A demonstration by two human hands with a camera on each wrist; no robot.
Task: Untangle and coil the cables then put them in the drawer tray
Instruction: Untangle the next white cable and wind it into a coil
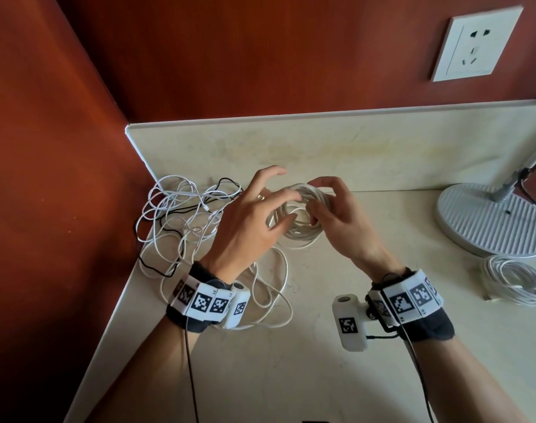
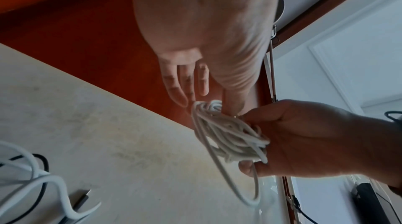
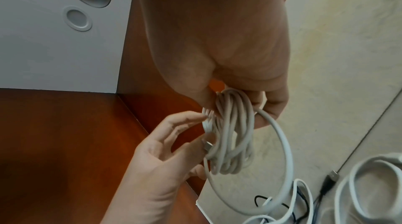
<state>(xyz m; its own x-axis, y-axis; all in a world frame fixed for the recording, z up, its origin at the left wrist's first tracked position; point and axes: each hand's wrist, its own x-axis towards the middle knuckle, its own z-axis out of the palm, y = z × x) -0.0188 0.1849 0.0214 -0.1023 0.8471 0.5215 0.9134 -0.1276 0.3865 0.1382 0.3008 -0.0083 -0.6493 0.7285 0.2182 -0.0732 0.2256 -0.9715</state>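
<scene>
A white cable coil (image 1: pixel 303 236) is held above the cream counter (image 1: pixel 321 346) between both hands. My right hand (image 1: pixel 318 203) grips its right side, thumb and fingers curled round the bundled loops (image 3: pixel 232 133). My left hand (image 1: pixel 283 206) pinches the cable's metal plug end (image 3: pixel 206 145) against the coil's left side, its other fingers spread. One loose loop (image 2: pixel 239 193) hangs below the bundle (image 2: pixel 230 135). A tangle of white and black cables (image 1: pixel 181 215) lies in the left corner. No drawer tray is in view.
A second coiled white cable (image 1: pixel 517 282) lies at the right, beside a round lamp base (image 1: pixel 492 221). Red-brown walls close the left and back sides. A wall socket (image 1: pixel 474 44) sits up on the right. The counter's front-left edge (image 1: pixel 108 346) runs diagonally.
</scene>
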